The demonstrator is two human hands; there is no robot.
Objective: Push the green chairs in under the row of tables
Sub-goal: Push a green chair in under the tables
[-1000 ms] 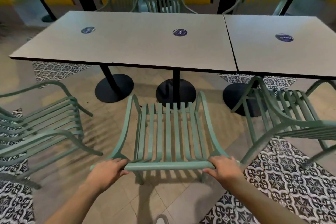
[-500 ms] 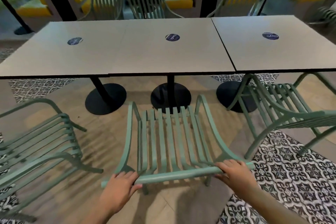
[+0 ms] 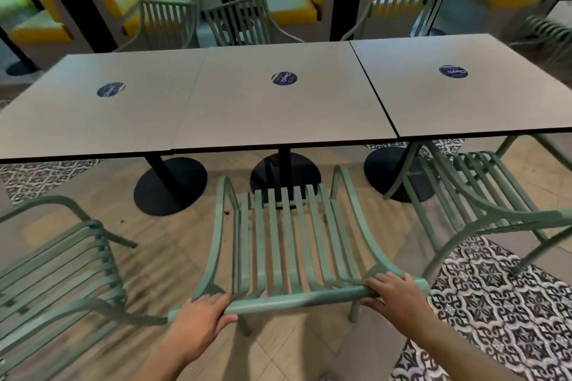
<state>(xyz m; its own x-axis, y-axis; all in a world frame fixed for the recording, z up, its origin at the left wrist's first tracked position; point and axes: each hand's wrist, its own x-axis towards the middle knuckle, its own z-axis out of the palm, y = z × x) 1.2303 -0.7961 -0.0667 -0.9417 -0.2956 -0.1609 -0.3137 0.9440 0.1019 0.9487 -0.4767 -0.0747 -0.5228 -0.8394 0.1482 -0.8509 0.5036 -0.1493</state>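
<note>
1. You are on the middle green slatted metal chair (image 3: 288, 244); it stands on the floor facing the grey square-topped table (image 3: 278, 108) in the middle of the row, its front slats just at the table edge, most of the seat not yet under.
2. Your left hand (image 3: 201, 315) curls over the chair's top back rail (image 3: 297, 297) near its left end; your right hand (image 3: 393, 294) grips the same rail near its right end.
3. Next, push evenly forward with both hands; keep the chair straight so its arms pass either side of the black pedestal base (image 3: 284, 176).
4. The left green chair (image 3: 62, 272) and the right green chair (image 3: 483, 195) remain; the right one sits partly under and skewed.
</note>
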